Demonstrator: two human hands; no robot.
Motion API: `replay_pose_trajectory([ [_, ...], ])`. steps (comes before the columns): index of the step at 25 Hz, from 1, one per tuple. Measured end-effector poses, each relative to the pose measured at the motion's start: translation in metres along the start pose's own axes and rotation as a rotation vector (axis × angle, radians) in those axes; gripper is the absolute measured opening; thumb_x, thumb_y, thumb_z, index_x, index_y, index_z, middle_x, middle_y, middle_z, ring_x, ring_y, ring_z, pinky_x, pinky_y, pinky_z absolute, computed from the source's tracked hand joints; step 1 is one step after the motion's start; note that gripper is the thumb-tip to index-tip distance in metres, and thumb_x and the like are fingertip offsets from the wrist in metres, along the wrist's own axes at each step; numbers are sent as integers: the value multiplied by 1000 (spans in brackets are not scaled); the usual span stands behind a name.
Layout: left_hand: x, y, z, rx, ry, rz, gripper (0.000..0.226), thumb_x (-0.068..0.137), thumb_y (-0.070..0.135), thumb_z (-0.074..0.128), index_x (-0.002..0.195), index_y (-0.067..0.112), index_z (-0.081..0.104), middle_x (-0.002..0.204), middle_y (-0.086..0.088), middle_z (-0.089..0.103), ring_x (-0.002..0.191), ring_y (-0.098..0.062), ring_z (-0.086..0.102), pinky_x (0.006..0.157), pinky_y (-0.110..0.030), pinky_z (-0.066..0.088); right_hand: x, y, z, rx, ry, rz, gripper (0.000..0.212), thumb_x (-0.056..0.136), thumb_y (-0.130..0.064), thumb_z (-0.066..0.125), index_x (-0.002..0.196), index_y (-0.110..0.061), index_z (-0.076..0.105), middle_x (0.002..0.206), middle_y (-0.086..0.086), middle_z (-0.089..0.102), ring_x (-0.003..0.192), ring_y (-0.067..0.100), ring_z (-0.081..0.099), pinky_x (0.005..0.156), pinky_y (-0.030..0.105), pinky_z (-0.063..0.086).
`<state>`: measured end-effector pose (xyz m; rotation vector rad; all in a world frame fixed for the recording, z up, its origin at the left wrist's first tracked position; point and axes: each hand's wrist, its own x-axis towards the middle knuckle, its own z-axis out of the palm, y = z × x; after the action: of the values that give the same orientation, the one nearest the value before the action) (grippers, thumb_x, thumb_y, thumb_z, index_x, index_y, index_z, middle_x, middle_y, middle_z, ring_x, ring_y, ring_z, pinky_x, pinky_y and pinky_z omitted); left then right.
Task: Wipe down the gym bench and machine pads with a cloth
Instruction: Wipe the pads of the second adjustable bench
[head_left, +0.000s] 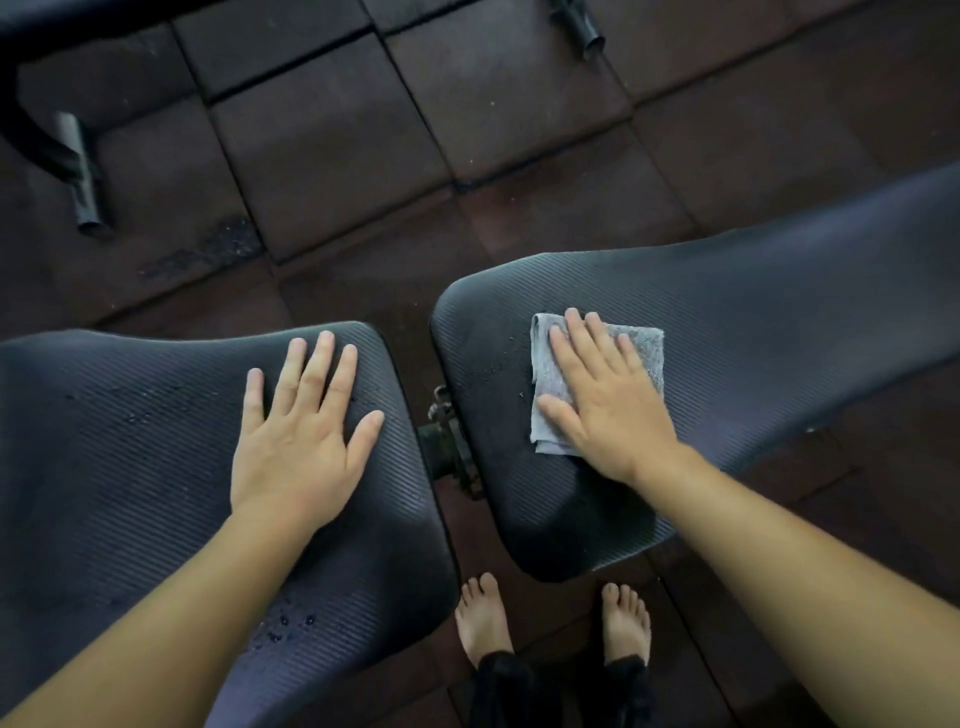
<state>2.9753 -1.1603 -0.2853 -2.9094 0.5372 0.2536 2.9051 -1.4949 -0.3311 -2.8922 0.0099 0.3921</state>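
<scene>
Item 1, left pad (130, 467): dark ribbed bench cushion filling my view from 7 to 9 o'clock, with its rounded end toward centre. I log water droplets (285, 621) near its edge at 7 o'clock.

Item 2, left hand (296, 441): palm down on the left pad's rounded end. The fingers are straight and spread and grasp nothing.

Item 3, right pad (779, 322): longer ribbed cushion running from centre out to 3 o'clock. A narrow gap separates it from the left pad.

Item 4, cloth (647, 358): folded grey cloth lying flat on the right pad near its rounded end, just off centre toward 3 o'clock. I see a few small beads of water on the pad just beside its left edge.

Item 5, right hand (602, 400): palm down on the cloth. The fingers are straight and close together, pressing it to the pad, not curled round it. Cloth shows past the fingertips and beside the thumb.

Item 6, hinge bracket (447, 441): dark metal fitting in the gap between the pads, at centre.

Item 7, left foot (483, 618) and right foot (626, 623): bare, at 6 o'clock on the floor, with dark trouser cuffs (504, 675) at the ankles.

Item 8, rubber floor tiles (322, 156): dark squares across 12 o'clock.

Item 9, metal tube ends: one at 10 o'clock (85, 182) and one at 1 o'clock (584, 31). I cannot tell which machine they belong to.
</scene>
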Motion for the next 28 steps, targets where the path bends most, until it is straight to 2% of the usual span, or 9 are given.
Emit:
replay_pose_trajectory([
  [2,0,0,1,-6,1,3,76,103,65,12,166,23,14,174,1,7,161,-22,3,128,-56,8,22,16,-7,-17,-8,-69,79,101,-66,18,167,-23,4,174,0,-6,160,18,-11,130,47,2],
  [7,-1,0,3,-24,29,2,74,104,64,17,166,24,16,174,1,9,161,-22,3,128,-56,7,76,6,-15,29,91,168,80,102,-64,20,167,-18,8,174,7,-2,160,25,-6,129,47,-3],
  [9,-2,1,3,-19,33,-4,74,104,64,17,166,25,15,174,1,9,161,-22,2,128,-56,8,46,-15,-2,-23,55,-35,80,102,-63,24,167,-18,9,174,8,-2,160,26,-5,129,47,-2],
  [12,-1,1,3,-25,29,-11,73,104,65,17,166,26,15,174,2,9,161,-21,2,128,-55,7,39,3,-3,-84,-12,-374,79,102,-66,24,166,-22,14,174,3,3,161,24,-1,129,46,1],
  [13,-1,1,3,-29,33,-15,73,104,65,17,166,26,16,174,2,9,161,-21,3,128,-55,7,58,7,-12,-75,-11,-371,79,101,-67,24,166,-23,15,174,3,4,161,24,0,129,48,3],
  [17,-1,1,4,-30,45,-19,73,104,64,19,166,26,18,174,2,12,161,-21,5,128,-55,8,118,-14,-27,-42,19,-101,79,98,-69,20,166,-30,13,174,3,2,161,23,-3,129,47,2],
  [20,-1,2,3,-22,42,-17,73,104,64,18,166,26,17,174,2,11,161,-21,4,128,-55,8,73,-36,-7,-80,25,-282,76,101,-66,24,166,-28,14,174,7,2,161,27,-2,129,52,4],
  [23,-1,0,3,-25,41,-18,73,104,64,18,166,25,18,174,1,12,161,-21,5,128,-55,8,57,-30,-1,-111,-20,-483,74,103,-66,26,166,-29,16,174,4,4,161,25,-1,129,47,2],
  [28,-1,1,4,-22,47,-10,73,104,64,18,166,25,17,174,1,11,161,-21,4,128,-55,7,116,-56,-18,-95,-4,-260,77,98,-68,19,165,-30,18,174,7,5,161,27,0,129,49,3],
])
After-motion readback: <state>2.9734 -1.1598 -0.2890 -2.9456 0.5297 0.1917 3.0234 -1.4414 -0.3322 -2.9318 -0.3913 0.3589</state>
